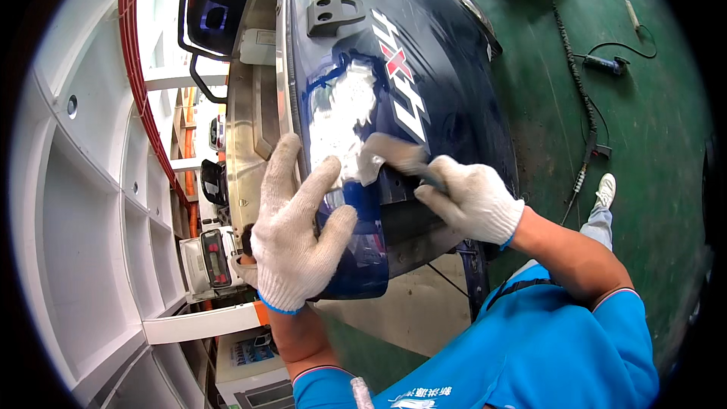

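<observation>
My left hand, in a white knit glove, lies spread on the top edge of a dark blue truck bed side panel. Its fingers point away from me, beside a bare, shiny metal patch where the paint is gone. In my right hand, gloved the same way, is a hammer whose head is smeared by motion. The hammer head is over the near end of the bare patch; whether it touches the metal I cannot tell. A black bracket and a white and red decal are on the panel farther off.
On the green floor to the right lie a blue power tool, a black hose and cables. The truck's bed opens to the left, near a white wall frame. A dark post stands beneath the panel's near end.
</observation>
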A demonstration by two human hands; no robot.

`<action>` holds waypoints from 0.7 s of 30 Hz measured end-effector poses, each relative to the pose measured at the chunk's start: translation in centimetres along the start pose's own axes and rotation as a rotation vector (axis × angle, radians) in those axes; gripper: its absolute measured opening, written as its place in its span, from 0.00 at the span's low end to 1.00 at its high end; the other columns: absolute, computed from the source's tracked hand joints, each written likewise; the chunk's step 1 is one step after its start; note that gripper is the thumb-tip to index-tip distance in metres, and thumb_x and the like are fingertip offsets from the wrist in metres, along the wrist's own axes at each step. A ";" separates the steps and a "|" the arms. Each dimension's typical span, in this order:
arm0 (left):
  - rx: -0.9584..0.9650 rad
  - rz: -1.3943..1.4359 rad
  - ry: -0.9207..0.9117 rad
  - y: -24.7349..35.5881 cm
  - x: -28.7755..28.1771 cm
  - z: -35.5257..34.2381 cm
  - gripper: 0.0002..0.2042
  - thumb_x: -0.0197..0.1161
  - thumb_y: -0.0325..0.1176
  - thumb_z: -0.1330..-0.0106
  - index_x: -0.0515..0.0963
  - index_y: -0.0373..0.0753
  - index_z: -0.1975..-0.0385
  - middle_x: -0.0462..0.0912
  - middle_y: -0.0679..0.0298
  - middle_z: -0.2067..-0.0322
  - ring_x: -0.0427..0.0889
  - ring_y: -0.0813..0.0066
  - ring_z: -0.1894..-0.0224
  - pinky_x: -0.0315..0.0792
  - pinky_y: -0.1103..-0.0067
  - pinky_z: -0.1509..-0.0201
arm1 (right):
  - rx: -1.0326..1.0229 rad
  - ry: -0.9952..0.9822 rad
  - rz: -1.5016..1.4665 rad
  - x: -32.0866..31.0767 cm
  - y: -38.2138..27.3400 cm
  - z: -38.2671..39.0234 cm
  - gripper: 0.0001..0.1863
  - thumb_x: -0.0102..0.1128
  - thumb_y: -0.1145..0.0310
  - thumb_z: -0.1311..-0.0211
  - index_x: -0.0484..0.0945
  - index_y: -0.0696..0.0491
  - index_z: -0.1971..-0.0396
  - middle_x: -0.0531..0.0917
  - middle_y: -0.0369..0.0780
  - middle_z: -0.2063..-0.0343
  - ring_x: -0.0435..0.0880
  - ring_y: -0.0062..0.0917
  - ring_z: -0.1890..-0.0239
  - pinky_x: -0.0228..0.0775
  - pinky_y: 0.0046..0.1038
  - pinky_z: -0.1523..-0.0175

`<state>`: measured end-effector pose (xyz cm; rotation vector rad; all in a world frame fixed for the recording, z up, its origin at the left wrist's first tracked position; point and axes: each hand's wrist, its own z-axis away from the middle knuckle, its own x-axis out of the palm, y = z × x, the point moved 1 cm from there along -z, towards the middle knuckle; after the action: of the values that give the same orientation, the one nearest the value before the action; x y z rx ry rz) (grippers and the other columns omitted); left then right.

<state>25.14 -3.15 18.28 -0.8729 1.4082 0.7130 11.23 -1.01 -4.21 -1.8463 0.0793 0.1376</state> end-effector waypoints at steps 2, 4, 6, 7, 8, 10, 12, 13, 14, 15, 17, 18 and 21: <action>-0.039 -0.131 -0.071 0.8 -0.4 -0.6 0.27 0.70 0.37 0.41 0.83 0.37 0.40 0.64 0.40 0.26 0.68 0.40 0.26 0.67 0.60 0.26 | 0.079 0.011 -0.151 -0.8 0.7 0.9 0.18 0.64 0.57 0.28 0.73 0.55 0.52 0.81 0.47 0.81 0.85 0.46 0.76 0.76 0.42 0.70; -0.048 -0.226 -0.063 1.5 -0.2 -1.3 0.26 0.72 0.37 0.43 0.84 0.40 0.42 0.64 0.38 0.27 0.70 0.39 0.28 0.72 0.60 0.30 | 0.071 0.076 -0.252 -1.4 0.5 1.2 0.19 0.64 0.57 0.28 0.72 0.55 0.49 0.80 0.46 0.81 0.85 0.44 0.77 0.76 0.40 0.70; -0.042 -0.300 -0.065 1.8 0.0 -1.9 0.25 0.73 0.37 0.43 0.84 0.42 0.42 0.65 0.36 0.28 0.71 0.38 0.29 0.74 0.60 0.31 | 0.133 0.037 -0.294 -2.3 0.2 1.3 0.19 0.64 0.58 0.28 0.73 0.54 0.47 0.81 0.46 0.80 0.86 0.43 0.77 0.77 0.38 0.70; -0.029 -0.296 -0.057 1.7 0.0 -1.9 0.25 0.73 0.37 0.43 0.85 0.42 0.43 0.66 0.36 0.29 0.71 0.38 0.29 0.73 0.60 0.31 | 0.155 0.012 -0.337 -2.5 0.1 1.3 0.19 0.64 0.58 0.28 0.73 0.54 0.47 0.81 0.45 0.80 0.86 0.43 0.76 0.77 0.37 0.70; -0.018 -0.293 -0.049 1.3 0.1 -1.8 0.24 0.72 0.37 0.43 0.85 0.42 0.43 0.67 0.36 0.29 0.71 0.38 0.29 0.73 0.60 0.31 | 0.111 0.026 -0.353 -2.6 0.1 1.2 0.18 0.64 0.58 0.28 0.74 0.53 0.48 0.81 0.45 0.79 0.86 0.42 0.76 0.77 0.37 0.70; -0.008 -0.232 -0.026 1.1 0.0 -1.5 0.21 0.72 0.34 0.42 0.87 0.42 0.46 0.70 0.35 0.31 0.72 0.39 0.29 0.72 0.61 0.29 | 0.028 0.057 -0.377 -2.6 0.2 1.1 0.17 0.64 0.58 0.28 0.75 0.53 0.49 0.82 0.45 0.78 0.86 0.42 0.76 0.77 0.37 0.70; -0.026 -0.152 -0.016 0.9 -0.1 -1.0 0.20 0.72 0.33 0.42 0.88 0.39 0.49 0.70 0.38 0.30 0.72 0.41 0.29 0.70 0.60 0.28 | -0.012 0.068 -0.274 -2.5 -0.2 0.8 0.16 0.64 0.58 0.28 0.76 0.52 0.50 0.82 0.44 0.78 0.86 0.41 0.76 0.76 0.37 0.70; -0.035 -0.111 -0.009 0.8 -0.2 -0.7 0.19 0.72 0.33 0.42 0.89 0.38 0.50 0.69 0.39 0.29 0.73 0.42 0.29 0.70 0.59 0.28 | -0.033 0.075 -0.222 -2.4 -0.5 0.6 0.15 0.64 0.58 0.28 0.76 0.52 0.51 0.82 0.44 0.78 0.86 0.41 0.76 0.76 0.37 0.70; -0.019 -0.099 0.011 0.8 -0.2 -0.5 0.19 0.71 0.31 0.43 0.89 0.37 0.50 0.71 0.40 0.30 0.74 0.42 0.29 0.68 0.58 0.27 | -0.051 0.059 -0.161 -2.2 -0.8 0.5 0.15 0.65 0.59 0.29 0.76 0.52 0.51 0.82 0.44 0.78 0.86 0.40 0.76 0.76 0.37 0.71; -0.014 -0.065 0.043 0.6 -0.1 -0.3 0.18 0.71 0.30 0.43 0.89 0.38 0.51 0.72 0.39 0.31 0.75 0.42 0.30 0.70 0.60 0.28 | -0.076 0.062 -0.129 -2.1 -1.0 0.2 0.15 0.65 0.58 0.29 0.77 0.51 0.51 0.82 0.44 0.78 0.86 0.40 0.77 0.76 0.37 0.71; -0.003 0.002 0.107 0.1 0.1 0.0 0.17 0.71 0.29 0.43 0.90 0.41 0.52 0.74 0.38 0.34 0.77 0.43 0.32 0.72 0.63 0.30 | -0.125 0.069 -0.065 -2.0 -1.8 -0.6 0.15 0.65 0.58 0.29 0.77 0.51 0.52 0.82 0.44 0.78 0.86 0.40 0.78 0.75 0.37 0.72; -0.006 0.012 0.115 0.0 0.2 0.1 0.16 0.71 0.29 0.43 0.90 0.40 0.53 0.74 0.38 0.34 0.77 0.43 0.32 0.72 0.62 0.30 | -0.183 0.119 -0.069 -2.3 -2.5 -1.0 0.14 0.65 0.58 0.29 0.77 0.52 0.54 0.81 0.43 0.79 0.86 0.38 0.79 0.75 0.36 0.74; -0.014 0.038 0.135 0.0 0.2 0.1 0.15 0.71 0.28 0.43 0.90 0.40 0.55 0.75 0.39 0.35 0.77 0.43 0.32 0.72 0.62 0.30 | -0.340 0.337 -0.173 -1.6 -3.4 -1.6 0.14 0.64 0.58 0.28 0.77 0.54 0.56 0.81 0.42 0.81 0.86 0.37 0.79 0.74 0.36 0.75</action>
<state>25.21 -3.05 18.09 -0.9215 1.5449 0.7038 10.12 -1.68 -0.32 -2.1909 0.1362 -0.2993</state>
